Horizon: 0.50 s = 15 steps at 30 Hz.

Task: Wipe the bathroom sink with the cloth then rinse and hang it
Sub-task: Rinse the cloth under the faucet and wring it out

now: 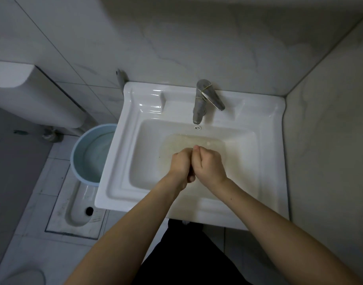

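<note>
White ceramic sink (123, 161), basin part-filled with cloudy yellowish water (234, 161). Left hand (181, 163) and right hand (209, 164) curled into fists, pressed together above the water; cannot tell what, if anything, clenched between. Cloth not visible. Chrome faucet (200, 103) at the back rim. Blue bucket (88, 153) on the floor just left of the sink.

bare forearms (135, 219) — no sleeves, no rings — above black clothing (188, 258) at the waist.
</note>
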Available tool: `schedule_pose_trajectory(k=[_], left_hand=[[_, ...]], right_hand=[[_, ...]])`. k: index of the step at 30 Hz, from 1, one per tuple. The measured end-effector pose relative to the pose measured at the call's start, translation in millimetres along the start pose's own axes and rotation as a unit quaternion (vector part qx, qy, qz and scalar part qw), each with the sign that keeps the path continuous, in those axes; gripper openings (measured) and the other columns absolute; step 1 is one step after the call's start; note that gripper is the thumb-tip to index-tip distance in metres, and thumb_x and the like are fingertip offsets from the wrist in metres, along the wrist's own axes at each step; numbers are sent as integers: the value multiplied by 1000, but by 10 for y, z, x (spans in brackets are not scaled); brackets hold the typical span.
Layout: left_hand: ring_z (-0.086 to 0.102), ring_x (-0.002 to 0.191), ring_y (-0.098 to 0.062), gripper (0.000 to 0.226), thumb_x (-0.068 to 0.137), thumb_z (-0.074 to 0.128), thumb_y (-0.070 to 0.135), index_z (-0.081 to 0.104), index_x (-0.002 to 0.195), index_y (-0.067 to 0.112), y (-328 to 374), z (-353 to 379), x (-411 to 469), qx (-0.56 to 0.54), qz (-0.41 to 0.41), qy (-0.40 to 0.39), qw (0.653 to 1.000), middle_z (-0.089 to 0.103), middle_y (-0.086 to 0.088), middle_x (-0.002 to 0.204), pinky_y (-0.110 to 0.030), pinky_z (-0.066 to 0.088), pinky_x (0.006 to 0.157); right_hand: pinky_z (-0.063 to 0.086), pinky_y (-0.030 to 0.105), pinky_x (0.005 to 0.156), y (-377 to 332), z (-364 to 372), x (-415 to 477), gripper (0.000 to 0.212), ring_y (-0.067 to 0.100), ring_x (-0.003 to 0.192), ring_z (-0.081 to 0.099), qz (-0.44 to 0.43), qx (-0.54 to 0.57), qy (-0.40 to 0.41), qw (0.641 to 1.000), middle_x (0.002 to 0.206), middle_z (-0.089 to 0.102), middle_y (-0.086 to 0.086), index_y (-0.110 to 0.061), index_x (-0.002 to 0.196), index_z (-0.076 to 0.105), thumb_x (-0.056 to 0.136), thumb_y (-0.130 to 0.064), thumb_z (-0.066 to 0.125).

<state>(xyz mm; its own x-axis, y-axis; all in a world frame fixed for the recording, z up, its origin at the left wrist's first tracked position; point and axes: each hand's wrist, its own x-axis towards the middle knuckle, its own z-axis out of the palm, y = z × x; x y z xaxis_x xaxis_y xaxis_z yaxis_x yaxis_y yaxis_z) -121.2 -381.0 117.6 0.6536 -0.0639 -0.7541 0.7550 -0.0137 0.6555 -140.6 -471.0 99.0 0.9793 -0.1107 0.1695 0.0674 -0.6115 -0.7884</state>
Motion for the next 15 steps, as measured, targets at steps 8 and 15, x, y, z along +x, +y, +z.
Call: schedule_pose_trajectory(k=[8, 15], left_hand=[[28, 42, -14, 34, 93, 46, 36, 49, 69, 12, -184, -16, -2, -1, 20, -30, 999, 35, -1, 52, -22, 24, 43], [54, 68, -7, 11, 92, 67, 21, 60, 97, 15, 435, -250, -354, 125, 290, -164, 934, 60, 5, 77, -18, 47, 62]], right_hand=[[40, 26, 52, 192, -95, -96, 38, 13, 51, 47, 72, 49, -57, 995, 51, 47, -6, -21, 61, 46, 98, -23, 45], [36, 28, 49, -263, -613, 54, 29, 21, 58, 51, 368, 451, 0, 814, 63, 61, 5, -14, 70, 64, 95, -20, 49]])
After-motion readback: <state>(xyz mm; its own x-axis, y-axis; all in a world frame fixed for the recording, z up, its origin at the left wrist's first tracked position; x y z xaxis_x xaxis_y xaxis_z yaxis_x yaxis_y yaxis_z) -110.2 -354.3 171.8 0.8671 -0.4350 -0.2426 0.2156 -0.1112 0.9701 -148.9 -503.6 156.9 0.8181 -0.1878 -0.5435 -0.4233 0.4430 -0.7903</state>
